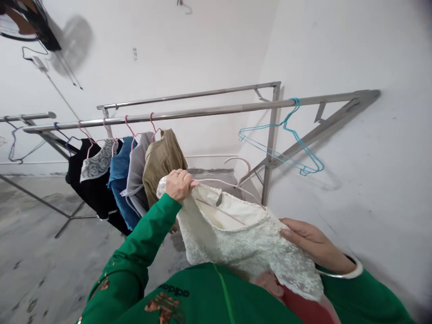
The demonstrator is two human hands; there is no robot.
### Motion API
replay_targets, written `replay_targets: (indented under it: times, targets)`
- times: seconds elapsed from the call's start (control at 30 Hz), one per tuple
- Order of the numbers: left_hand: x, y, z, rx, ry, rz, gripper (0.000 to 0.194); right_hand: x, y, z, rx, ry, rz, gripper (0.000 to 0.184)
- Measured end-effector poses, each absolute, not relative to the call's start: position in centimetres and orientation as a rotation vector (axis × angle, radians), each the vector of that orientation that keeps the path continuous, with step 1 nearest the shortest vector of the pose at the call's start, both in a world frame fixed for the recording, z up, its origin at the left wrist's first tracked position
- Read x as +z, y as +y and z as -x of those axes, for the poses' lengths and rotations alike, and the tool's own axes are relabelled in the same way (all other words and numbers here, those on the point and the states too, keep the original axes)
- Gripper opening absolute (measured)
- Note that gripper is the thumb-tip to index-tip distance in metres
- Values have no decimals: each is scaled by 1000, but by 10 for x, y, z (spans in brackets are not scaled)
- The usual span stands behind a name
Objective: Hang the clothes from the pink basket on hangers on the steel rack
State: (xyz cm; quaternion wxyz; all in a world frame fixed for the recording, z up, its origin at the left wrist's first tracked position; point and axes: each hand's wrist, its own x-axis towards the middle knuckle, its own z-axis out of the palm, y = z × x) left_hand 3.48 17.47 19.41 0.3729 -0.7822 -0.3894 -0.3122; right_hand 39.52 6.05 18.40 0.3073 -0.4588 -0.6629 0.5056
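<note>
A white lace top [232, 243] hangs on a pale pink hanger [249, 196] in front of my chest, neckline up. The hanger's hook sticks up free of any rail. My left hand [180, 184] is closed over the top's left shoulder, around the hanger's end. At the other shoulder my right hand [305, 240] pinches the lace cloth, with thumb and fingers on it. The hanger's right end is hidden inside the top.
A metal clothes rail [209, 112] crosses ahead. On its left hang a khaki shirt [164, 157], a blue garment [123, 166] and several others. Light blue hangers [286, 148] hang at its right, near the wall. A wall fan [27, 22] is at top left.
</note>
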Motion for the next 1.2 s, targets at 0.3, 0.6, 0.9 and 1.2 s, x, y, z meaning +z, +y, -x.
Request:
replay_targets:
  times: [0.3, 0.6, 0.9, 1.2]
  targets:
    - [195, 184, -23, -907, -878, 1918, 59, 190, 73, -404, 634, -2231, 1146, 40]
    - [175, 195, -32, -981, -998, 2115, 52, 186, 54, -384, 1459, -1968, 1040, 47]
    - [125, 131, -32, -1097, -1192, 2229, 32, 239, 87, -348, 1485, -1369, 1136, 36]
    - [47, 63, -27, -947, -1362, 2721, 30, 253, 181, -244, 1301, -1503, 832, 34]
